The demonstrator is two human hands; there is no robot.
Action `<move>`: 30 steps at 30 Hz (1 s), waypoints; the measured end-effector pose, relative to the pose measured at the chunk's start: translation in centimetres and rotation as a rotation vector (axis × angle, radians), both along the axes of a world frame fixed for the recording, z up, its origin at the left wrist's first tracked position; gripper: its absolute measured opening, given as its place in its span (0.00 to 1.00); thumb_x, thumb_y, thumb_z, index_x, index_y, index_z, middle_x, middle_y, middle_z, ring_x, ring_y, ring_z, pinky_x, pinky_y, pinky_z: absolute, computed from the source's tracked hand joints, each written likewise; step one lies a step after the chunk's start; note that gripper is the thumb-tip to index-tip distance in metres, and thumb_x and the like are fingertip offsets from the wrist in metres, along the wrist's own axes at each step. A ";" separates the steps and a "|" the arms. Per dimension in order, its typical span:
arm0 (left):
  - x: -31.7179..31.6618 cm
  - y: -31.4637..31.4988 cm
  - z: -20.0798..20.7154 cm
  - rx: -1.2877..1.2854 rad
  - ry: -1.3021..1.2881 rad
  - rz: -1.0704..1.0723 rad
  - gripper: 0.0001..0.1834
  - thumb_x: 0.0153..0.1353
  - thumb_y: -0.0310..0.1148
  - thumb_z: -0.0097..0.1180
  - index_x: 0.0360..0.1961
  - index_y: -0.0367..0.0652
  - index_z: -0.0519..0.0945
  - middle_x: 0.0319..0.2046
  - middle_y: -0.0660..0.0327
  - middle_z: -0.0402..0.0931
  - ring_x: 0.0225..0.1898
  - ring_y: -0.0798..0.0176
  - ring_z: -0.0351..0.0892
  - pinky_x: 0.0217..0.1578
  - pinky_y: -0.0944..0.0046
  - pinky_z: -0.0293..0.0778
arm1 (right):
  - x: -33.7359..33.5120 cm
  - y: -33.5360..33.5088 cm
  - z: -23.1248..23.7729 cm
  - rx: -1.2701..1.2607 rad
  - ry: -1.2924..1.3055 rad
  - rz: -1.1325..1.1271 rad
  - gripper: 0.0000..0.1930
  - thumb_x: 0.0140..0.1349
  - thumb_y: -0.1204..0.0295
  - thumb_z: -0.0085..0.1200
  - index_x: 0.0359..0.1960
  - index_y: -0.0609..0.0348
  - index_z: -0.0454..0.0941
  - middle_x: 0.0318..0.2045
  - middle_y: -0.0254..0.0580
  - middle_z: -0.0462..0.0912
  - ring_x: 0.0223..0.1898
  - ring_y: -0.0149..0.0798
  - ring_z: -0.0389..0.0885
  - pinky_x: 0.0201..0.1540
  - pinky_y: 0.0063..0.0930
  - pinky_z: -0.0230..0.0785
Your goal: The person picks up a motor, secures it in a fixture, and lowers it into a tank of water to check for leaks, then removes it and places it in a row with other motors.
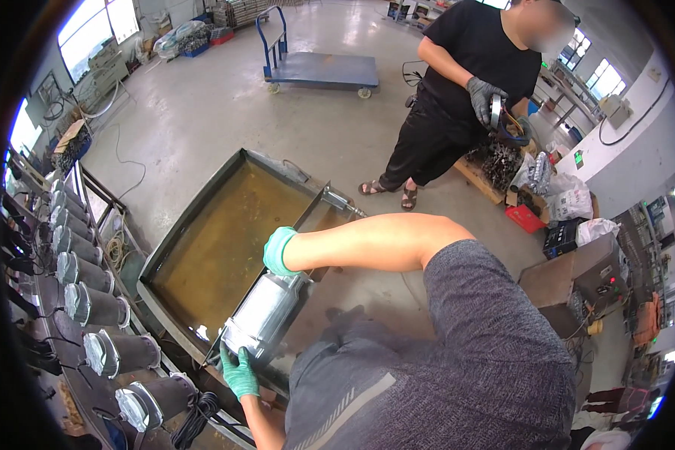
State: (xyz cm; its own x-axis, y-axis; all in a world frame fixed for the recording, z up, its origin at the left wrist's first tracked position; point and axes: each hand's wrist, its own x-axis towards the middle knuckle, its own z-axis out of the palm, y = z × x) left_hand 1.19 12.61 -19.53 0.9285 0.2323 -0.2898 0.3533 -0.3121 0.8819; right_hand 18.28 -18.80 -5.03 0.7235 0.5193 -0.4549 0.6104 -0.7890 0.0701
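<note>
A silver cylindrical pump motor (pixel 266 316) lies tilted along the near side of a shallow tank (pixel 193 202) of murky brown water. My left hand (pixel 238 373), in a green glove, grips its near lower end, with thumb and fingers at the rim. At the far upper end is my right hand (pixel 278 251), also green-gloved and curled down over the end, its fingers mostly hidden behind the wrist. Beyond that hand, a metal bar with a shiny cylindrical fitting (pixel 339 199) crosses the tank's edge.
Several similar pump motors (pixel 90 305) stand in a row on the left bench, with a coiled black cable (pixel 196 420) at its near end. Ahead is a blue flatbed trolley (pixel 322 69). A person (pixel 457 97) in grey gloves holds a round part. A metal box (pixel 574 281) stands right.
</note>
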 end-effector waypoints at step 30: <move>-0.3 -0.4 1.2 0.289 0.093 -0.021 0.39 0.66 0.46 0.65 0.76 0.63 0.63 0.62 0.40 0.76 0.61 0.39 0.77 0.59 0.50 0.73 | 1.0 -0.7 0.0 0.122 0.045 0.357 0.15 0.60 0.76 0.58 0.49 0.60 0.83 0.51 0.53 0.81 0.53 0.56 0.83 0.55 0.45 0.76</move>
